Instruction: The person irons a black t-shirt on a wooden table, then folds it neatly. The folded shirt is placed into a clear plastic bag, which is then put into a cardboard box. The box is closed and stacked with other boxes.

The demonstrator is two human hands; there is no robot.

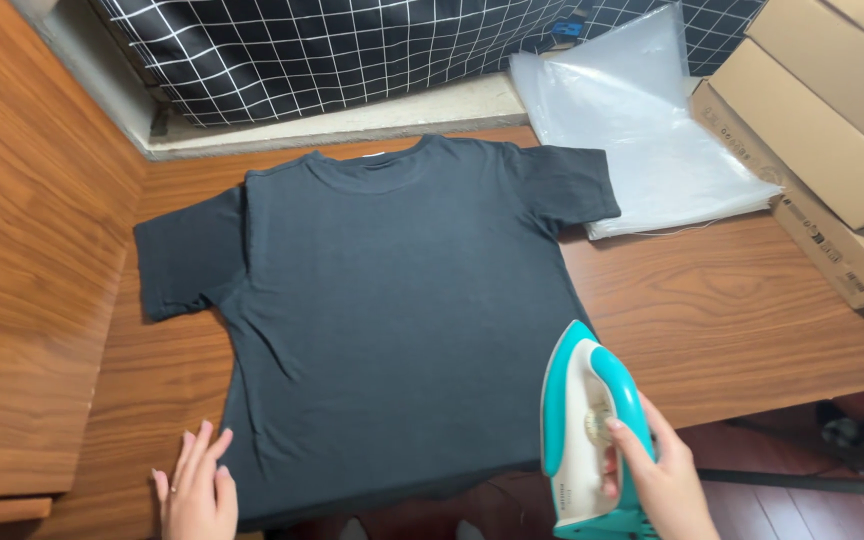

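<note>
A dark T-shirt lay spread flat, front up, on the wooden table, its collar pointing away from the person. The right hand was wrapped around the handle of a teal-and-white iron — fingers curled tight — at the shirt's lower right hem. The left hand lay flat, fingers together and holding nothing, pressing the lower left hem. Clear plastic bags and cardboard boxes sat beyond the right sleeve.
</note>
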